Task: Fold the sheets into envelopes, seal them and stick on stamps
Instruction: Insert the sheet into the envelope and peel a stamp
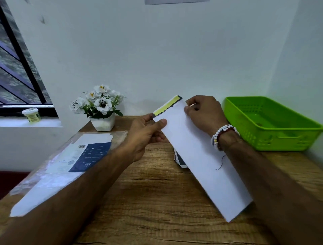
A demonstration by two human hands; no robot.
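Folded sheet (201, 157); left fingers (161, 122) and right fingers (189, 109) pinch its far corners.

Wooden table (148, 201) with visible grain fills 6 o'clock and runs back to a white wall (157, 52). Green plastic basket (283, 139) at 3 o'clock sits on the table in the wall corner; perforated sides, handle slot in the near wall. White flowers (102, 103) in a white pot (103, 123) at 9 o'clock, on the table's far edge against the wall. Black-framed window (19, 70) at 10 o'clock. Small lidded jar (31, 114) on the sill (26, 123) at far 9 o'clock, label unreadable. Grey sheet edge (174, 1) on the wall at 12 o'clock, cropped.
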